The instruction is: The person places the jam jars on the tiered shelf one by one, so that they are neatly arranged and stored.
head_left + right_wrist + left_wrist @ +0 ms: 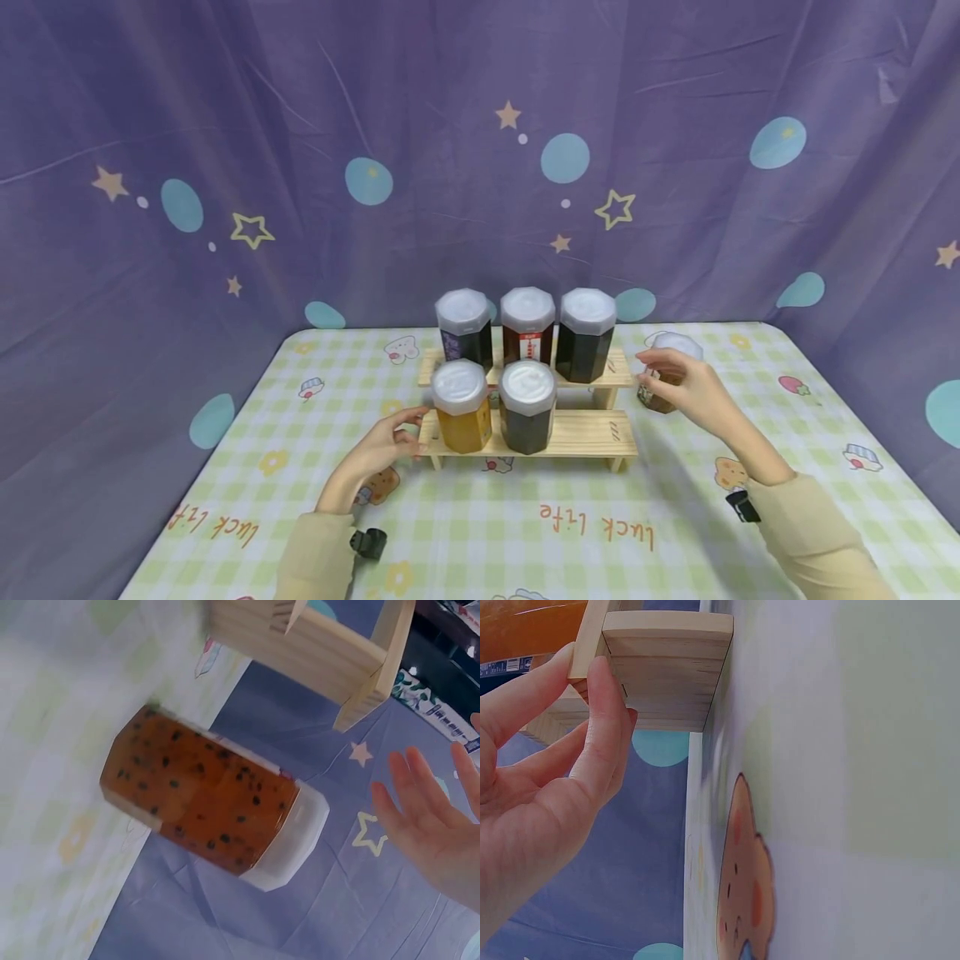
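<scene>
My left hand (378,450) is at the left end of a two-step wooden rack (588,433). In the left wrist view its thumb and fingers pinch the end of the rack's board (592,637). On the lower step stand a jar of orange-yellow contents (463,429) and a dark grey jar (527,429), both white-lidded. Off the rack's right end, my right hand (697,392) hovers in front of a jar with dark specks in amber-brown contents (199,795). The right wrist view shows its fingers extended and apart from that jar, which stands upright on the table.
Three white-lidded jars stand on the upper step: a dark one with a purple label (468,346), a dark red-brown one (527,346) and a black one (583,354). A checked tablecloth (465,517) covers the table. A purple curtain (450,100) hangs behind.
</scene>
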Demonstrator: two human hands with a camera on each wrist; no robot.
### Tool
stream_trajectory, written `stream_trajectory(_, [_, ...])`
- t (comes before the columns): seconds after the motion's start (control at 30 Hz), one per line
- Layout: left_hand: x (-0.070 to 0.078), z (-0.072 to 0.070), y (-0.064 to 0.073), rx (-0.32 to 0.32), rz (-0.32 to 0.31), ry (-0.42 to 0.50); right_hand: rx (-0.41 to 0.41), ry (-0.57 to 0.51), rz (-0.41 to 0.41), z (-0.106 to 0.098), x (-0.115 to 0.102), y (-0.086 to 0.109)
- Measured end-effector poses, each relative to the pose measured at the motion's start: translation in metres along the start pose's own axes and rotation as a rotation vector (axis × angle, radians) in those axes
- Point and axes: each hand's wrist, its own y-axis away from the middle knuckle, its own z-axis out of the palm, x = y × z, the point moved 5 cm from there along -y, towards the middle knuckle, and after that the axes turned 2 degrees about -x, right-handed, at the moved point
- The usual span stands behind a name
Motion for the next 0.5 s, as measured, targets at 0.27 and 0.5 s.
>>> stream_trajectory(0.27, [0.000,0.000,0.001,0.000,-0.002,-0.003,0.003,0.010,0.000,-0.009,0.010,-0.002])
stream_trajectory(0.5, [0.000,-0.001,0.001,-0.002,0.000,0.000,-0.001,0.082,0.047,-0.016,0.020,-0.003])
